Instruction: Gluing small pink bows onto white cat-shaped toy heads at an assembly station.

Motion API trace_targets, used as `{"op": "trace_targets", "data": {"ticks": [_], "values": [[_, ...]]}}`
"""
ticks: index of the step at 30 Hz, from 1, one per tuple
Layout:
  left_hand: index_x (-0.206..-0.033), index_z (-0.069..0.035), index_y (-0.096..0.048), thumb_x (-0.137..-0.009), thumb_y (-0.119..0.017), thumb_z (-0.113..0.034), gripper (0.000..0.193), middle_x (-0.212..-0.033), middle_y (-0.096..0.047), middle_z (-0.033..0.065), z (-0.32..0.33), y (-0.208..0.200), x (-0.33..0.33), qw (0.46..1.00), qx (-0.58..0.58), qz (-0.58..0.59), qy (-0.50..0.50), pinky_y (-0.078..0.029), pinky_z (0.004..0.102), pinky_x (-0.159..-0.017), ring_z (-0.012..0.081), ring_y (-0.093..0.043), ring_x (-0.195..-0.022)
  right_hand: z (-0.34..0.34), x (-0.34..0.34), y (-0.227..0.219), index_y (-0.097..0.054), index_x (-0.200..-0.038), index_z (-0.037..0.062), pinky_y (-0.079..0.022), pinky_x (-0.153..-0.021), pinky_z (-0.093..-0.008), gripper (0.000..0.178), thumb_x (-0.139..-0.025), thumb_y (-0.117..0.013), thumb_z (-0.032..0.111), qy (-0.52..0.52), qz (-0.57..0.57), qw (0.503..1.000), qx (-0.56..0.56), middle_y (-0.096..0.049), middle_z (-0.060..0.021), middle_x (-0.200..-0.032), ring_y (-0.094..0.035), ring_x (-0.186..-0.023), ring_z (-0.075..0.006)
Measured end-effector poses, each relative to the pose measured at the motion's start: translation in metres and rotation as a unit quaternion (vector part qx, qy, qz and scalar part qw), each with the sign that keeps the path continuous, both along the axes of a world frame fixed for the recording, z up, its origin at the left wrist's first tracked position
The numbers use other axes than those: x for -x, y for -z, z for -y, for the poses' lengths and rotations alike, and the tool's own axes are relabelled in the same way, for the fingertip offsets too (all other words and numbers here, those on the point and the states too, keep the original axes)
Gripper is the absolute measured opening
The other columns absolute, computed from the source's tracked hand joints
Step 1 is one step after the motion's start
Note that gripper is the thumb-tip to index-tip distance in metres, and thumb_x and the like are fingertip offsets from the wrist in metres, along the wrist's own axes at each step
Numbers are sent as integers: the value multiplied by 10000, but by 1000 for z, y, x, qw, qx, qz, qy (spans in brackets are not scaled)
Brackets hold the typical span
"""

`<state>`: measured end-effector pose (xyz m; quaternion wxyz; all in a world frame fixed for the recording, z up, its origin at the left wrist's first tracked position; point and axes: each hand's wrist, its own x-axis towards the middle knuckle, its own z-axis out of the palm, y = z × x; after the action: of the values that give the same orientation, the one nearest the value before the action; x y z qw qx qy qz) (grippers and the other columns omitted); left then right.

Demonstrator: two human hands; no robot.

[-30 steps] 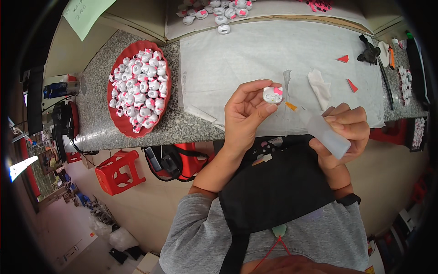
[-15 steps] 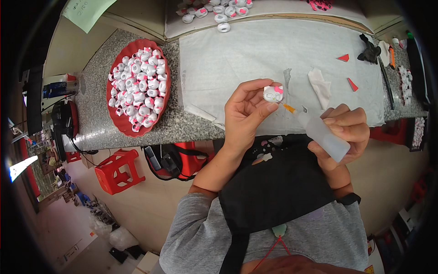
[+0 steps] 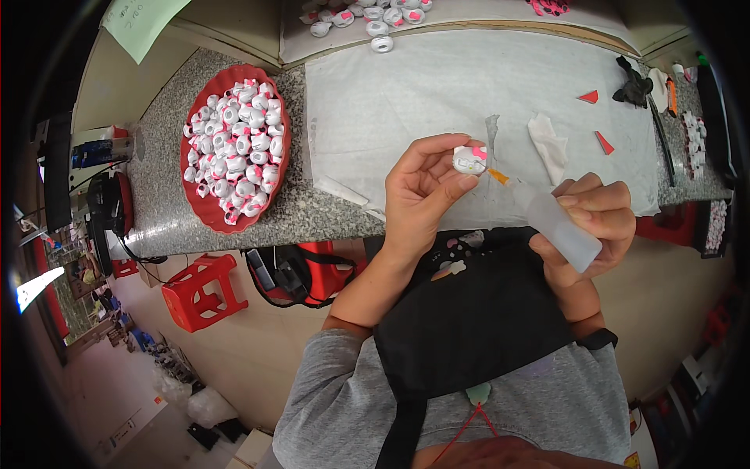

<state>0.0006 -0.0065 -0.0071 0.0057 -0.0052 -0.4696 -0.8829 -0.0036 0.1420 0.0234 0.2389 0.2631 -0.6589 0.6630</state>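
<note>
Charm point(image 3: 469, 160), small, light and likely brittle, sits pinched by its rim in my left hand point(image 3: 426, 191), while my right hand point(image 3: 594, 223) grips the soft squeeze bottle point(image 3: 551, 219).

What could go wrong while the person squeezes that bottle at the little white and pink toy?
The orange nozzle of the translucent squeeze bottle in the right hand points right at the small white and pink figurine, pinched by the left hand, so whatever comes out might land on those fingers. A hard squeeze could also drip onto the white cloth sheet below. The pinched figurine might slip and fall too.
</note>
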Motion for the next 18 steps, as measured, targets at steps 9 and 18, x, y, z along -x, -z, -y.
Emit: {"op": "trace_targets", "data": {"ticks": [9, 18], "values": [[-1000, 32, -425, -680, -532, 75, 340, -970, -493, 150, -1, 3, 2, 1000, 2, -2, 6, -424, 291, -777, 182, -505, -884, 0, 1, 0, -447, -806, 72, -391, -500, -228, 367, -556, -714, 103, -9, 7, 1000, -6, -425, -57, -760, -414, -564, -111], [-998, 36, -432, -680, -529, 87, 336, -982, -487, 146, 0, 5, -1, 995, 89, -51, -3, -403, 250, -766, 167, -487, -900, 2, 0, 0, -431, -795, 66, -393, -496, -231, 376, -552, -717, 93, -8, 9, 1000, -13, -426, -62, -764, -414, -562, -114]]}}
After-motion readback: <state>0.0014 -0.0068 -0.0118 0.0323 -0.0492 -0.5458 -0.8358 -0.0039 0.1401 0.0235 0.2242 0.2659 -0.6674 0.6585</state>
